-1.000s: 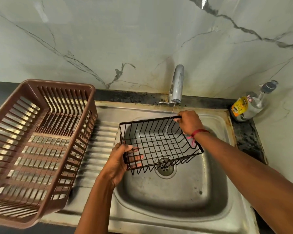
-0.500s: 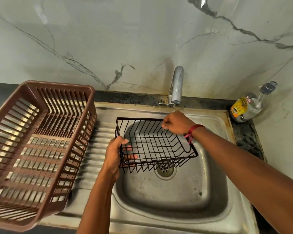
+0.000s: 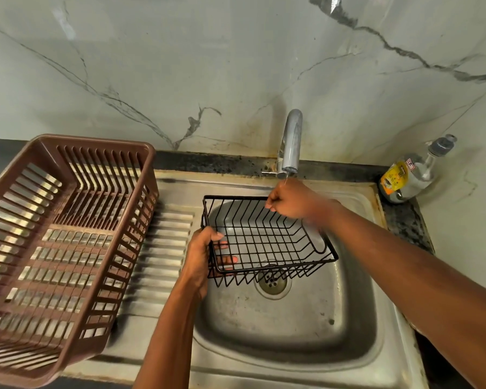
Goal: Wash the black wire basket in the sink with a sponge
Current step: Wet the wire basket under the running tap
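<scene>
The black wire basket (image 3: 267, 242) hangs above the steel sink (image 3: 286, 327), over the drain. My left hand (image 3: 201, 255) grips its left end, with fingers curled under through the wires. My right hand (image 3: 291, 203) holds the back rim, right below the tap (image 3: 291, 144). A thin trickle of water falls from the tap onto that hand. No sponge is in view.
A brown plastic dish rack (image 3: 59, 248) sits on the ribbed drainboard (image 3: 163, 256) to the left. A clear soap bottle with a yellow label (image 3: 410, 175) leans in the right corner against the marble wall. The drain (image 3: 272, 284) lies under the basket.
Both hands have shifted the basket a little to the left and levelled it. My right hand slid left along the back rim and now sits under the tap.
</scene>
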The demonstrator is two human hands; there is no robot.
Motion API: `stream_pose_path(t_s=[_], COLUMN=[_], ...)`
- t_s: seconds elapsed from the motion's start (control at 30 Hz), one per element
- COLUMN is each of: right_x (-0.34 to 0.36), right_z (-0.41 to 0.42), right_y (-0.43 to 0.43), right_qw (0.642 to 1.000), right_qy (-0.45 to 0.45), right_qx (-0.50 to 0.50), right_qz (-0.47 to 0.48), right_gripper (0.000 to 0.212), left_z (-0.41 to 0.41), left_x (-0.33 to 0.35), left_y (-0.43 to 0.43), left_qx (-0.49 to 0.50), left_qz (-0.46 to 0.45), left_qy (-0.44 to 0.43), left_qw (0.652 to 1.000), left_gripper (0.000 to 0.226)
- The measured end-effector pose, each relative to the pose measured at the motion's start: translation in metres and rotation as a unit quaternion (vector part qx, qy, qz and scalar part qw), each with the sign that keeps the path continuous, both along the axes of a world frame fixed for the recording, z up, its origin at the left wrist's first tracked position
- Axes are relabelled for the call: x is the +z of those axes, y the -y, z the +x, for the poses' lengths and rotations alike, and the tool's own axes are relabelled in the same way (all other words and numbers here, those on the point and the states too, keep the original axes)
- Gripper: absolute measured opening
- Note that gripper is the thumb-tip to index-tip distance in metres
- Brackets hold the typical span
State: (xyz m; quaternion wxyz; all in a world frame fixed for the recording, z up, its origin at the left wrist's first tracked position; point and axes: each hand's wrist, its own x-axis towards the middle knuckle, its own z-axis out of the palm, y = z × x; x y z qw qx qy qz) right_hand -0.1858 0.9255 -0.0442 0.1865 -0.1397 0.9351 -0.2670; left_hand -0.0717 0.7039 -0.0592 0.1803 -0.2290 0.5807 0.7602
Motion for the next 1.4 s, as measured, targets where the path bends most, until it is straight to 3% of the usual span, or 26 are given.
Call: stream_pose_path(t_s=[0.1, 0.23, 0.33, 0.5, 0.67, 0.87, 1.23, 1.4], right_x=[0.005, 0.010, 0.012, 0.017, 0.014, 0.014, 0.019, 0.016], right_z=[-0.002, -0.004, -0.004, -0.003, -0.003, 0.000, -0.004, -0.006], right_y=[0.005, 0.006, 0.008, 0.009, 0.007, 0.012, 0.021, 0.026], right_qw=[0.998, 1.000, 0.998, 0.999, 0.999, 0.999, 0.996, 0.997], right_qy=[0.020, 0.015, 0.030, 0.033, 0.031, 0.022, 0.041, 0.003], right_qx=[-0.033, -0.015, -0.032, -0.016, -0.010, -0.004, -0.029, -0.031], right_qz=[-0.055, -0.015, -0.036, -0.020, -0.026, -0.034, -0.075, -0.065], right_gripper=[0.016, 0.016, 0.016, 0.016, 0.016, 0.015, 0.016, 0.012], left_z=[-0.002, -0.002, -0.003, -0.006, -0.006, -0.005, -0.010, -0.009], left_x=[-0.001, -0.004, -0.006, -0.008, -0.011, -0.011, -0.013, -0.018], left_y=[-0.003, -0.012, -0.017, -0.025, -0.033, -0.043, -0.049, -0.048], left_qx=[-0.005, -0.026, -0.038, -0.048, -0.047, -0.071, -0.078, -0.088], left_qz=[-0.007, -0.027, -0.032, -0.028, -0.023, -0.028, -0.035, -0.046], left_qy=[-0.002, 0.008, 0.005, 0.024, 0.043, 0.056, 0.064, 0.081], left_qw=[1.000, 0.999, 0.999, 0.998, 0.998, 0.996, 0.994, 0.992], left_gripper=[0.034, 0.013, 0.013, 0.075, 0.062, 0.080, 0.072, 0.083])
